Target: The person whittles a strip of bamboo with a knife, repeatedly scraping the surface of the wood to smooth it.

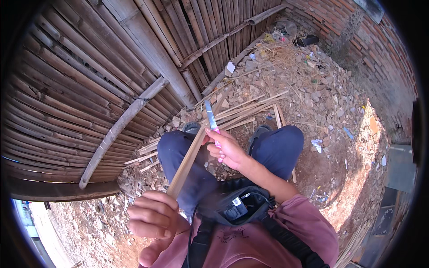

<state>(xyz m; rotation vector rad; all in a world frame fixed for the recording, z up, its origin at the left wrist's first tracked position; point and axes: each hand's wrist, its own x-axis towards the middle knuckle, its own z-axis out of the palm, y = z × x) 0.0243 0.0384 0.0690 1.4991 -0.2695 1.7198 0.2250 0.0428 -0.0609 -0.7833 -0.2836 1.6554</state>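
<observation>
A flat, pale bamboo strip [187, 165] slants up and away from me across the space between my knees. My left hand [153, 215] is closed around its near end, at the lower left. In my right hand [230, 149] is a knife [211, 117] with a pink patterned handle, its blade pointing away from me. The knife lies close against the strip's far part, and my right fingertips are by the strip there. Whether the blade's edge touches the strip, I cannot tell.
More split strips [243, 114] lie on the ground beyond my feet. A bamboo wall [89, 89] rises at the left, and a brick wall [380, 58] stands at the far right. Stones and litter cover the soil [313, 129]. A black pouch [237, 205] hangs at my waist.
</observation>
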